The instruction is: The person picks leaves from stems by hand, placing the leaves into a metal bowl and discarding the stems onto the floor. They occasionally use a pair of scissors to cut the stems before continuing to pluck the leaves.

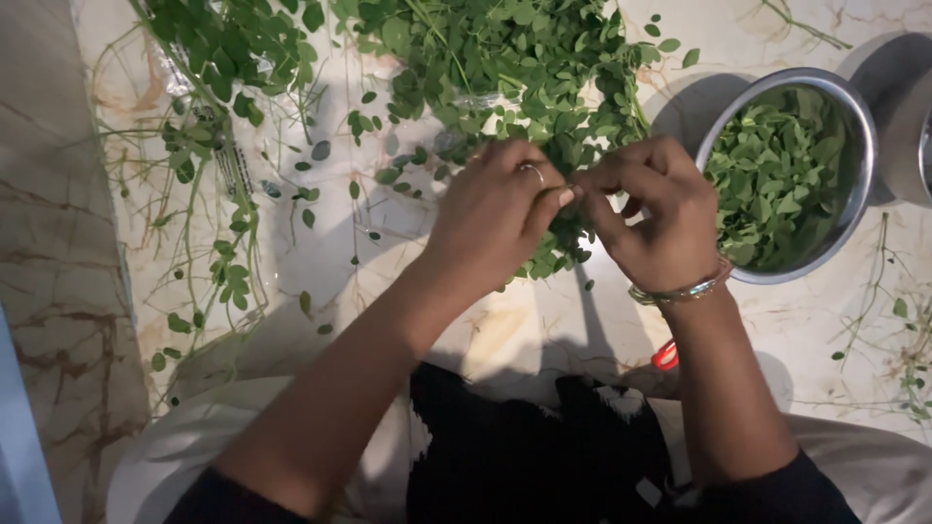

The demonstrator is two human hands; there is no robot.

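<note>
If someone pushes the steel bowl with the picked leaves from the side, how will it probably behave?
The steel bowl would probably slide rather than tip: it looks wide and low, and the stone floor seems smooth. It is likely light, since it holds only small picked leaves. A hard shove might spill some, because they are heaped loosely near the rim.

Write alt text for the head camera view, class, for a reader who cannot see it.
Seen from above, a left hand and right hand pinch a leafy green sprig between them over a marble floor. A steel bowl of plucked leaves sits right; bare stems lie left.
</note>
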